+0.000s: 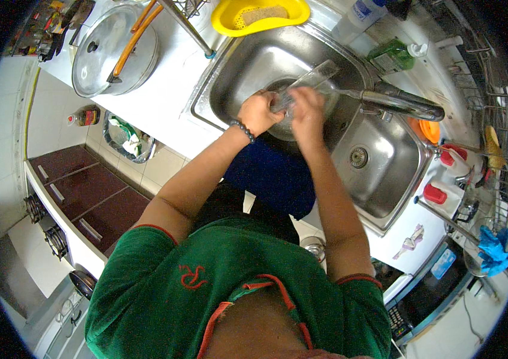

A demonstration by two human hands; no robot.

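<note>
Over the large sink basin (236, 63), my left hand (258, 112), with a dark bead bracelet at the wrist, grips a clear, see-through container (322, 74). Its exact shape is blurred. My right hand (308, 116) is smeared by motion against the container's near side, and its fingers cannot be made out. The metal faucet (406, 106) points at the container from the right, its tip close to the container. Something round and partly hidden lies beneath my hands in the basin.
A smaller basin (358, 179) adjoins on the right. Beyond the sink stand a yellow strainer (224, 18) with a sponge (264, 15) and a green bottle (393, 57). A lidded pan (110, 57) with wooden chopsticks (137, 37) rests on the left counter. Blue gloves (494, 250) hang at right.
</note>
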